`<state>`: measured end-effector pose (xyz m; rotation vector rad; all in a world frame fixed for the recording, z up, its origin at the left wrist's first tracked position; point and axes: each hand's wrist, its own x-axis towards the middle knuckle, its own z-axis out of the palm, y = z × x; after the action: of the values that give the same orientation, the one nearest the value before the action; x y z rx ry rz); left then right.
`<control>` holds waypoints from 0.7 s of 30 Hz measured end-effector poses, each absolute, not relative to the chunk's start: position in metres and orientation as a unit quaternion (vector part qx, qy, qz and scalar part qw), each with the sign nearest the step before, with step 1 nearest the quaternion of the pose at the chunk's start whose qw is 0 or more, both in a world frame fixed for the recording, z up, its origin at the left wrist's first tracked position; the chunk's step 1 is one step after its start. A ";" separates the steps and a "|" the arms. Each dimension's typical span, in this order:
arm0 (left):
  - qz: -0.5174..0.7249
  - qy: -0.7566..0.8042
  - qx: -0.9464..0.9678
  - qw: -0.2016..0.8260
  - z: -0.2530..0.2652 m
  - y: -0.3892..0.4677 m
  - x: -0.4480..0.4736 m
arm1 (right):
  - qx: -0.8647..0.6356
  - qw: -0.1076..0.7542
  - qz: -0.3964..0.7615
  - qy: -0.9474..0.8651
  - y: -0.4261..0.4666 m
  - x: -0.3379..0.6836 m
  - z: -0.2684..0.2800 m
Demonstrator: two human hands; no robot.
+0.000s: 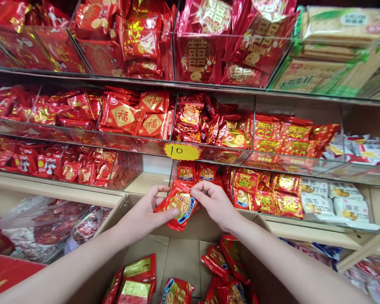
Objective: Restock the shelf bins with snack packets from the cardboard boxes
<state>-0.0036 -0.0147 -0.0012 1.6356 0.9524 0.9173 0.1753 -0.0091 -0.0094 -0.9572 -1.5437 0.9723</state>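
Observation:
A red snack packet (180,204) with a picture of food and a blue band is held between both hands, above a cardboard box (169,253). My left hand (155,209) grips its left side, thumb across the front. At its upper right edge, my right hand (210,200) pinches the wrapper between thumb and fingers. Just behind, similar red packets (206,172) stand in a bottom shelf compartment. More red packets (177,291) lie loose in the box, some showing yellowish backs (136,270).
Clear-fronted shelves hold red packets (122,114), green-wrapped crackers (307,76) and white packets (319,204). A yellow tag (182,151) reading 10 hangs on the middle shelf's edge. Bagged goods (50,228) sit below at left. A wooden shelf edge (310,234) runs beside the box.

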 end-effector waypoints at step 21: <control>0.364 0.397 0.665 0.517 0.002 -0.013 -0.005 | -0.367 0.473 0.484 -0.639 -0.001 0.193 -0.004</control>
<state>-0.0053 -0.0129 0.0016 1.5975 0.9526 0.8747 0.1925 -0.0011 -0.0040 -0.8972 -1.5634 1.1836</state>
